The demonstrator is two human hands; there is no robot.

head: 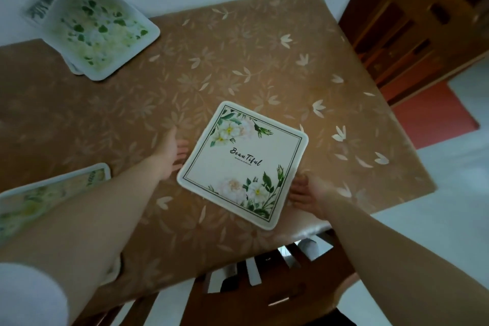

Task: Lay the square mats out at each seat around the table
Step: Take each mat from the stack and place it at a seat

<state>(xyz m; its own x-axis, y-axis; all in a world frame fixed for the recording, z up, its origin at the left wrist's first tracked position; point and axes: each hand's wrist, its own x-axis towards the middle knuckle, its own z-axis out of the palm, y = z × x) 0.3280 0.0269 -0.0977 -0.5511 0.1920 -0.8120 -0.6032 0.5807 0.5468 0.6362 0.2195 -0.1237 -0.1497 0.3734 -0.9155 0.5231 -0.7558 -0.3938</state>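
A cream square mat (pixel 242 164) with white flowers and the word "Beautiful" lies on the brown table (pixel 238 66) near its front edge. My left hand (pixel 172 152) is at the mat's left edge, fingers spread and partly under it. At the mat's lower right corner my right hand (pixel 308 193) lies flat with fingers apart, touching the edge. A small stack of green-patterned mats (pixel 98 29) rests at the far left of the table. Another mat (pixel 53 190) lies at the near left, partly hidden by my left forearm.
The table has a leaf-patterned brown cover. A wooden chair (pixel 251 280) stands tucked at the front edge below the mat. Dark wooden furniture (pixel 402 29) stands at the far right, beside an orange rug (pixel 428 114) on the pale floor.
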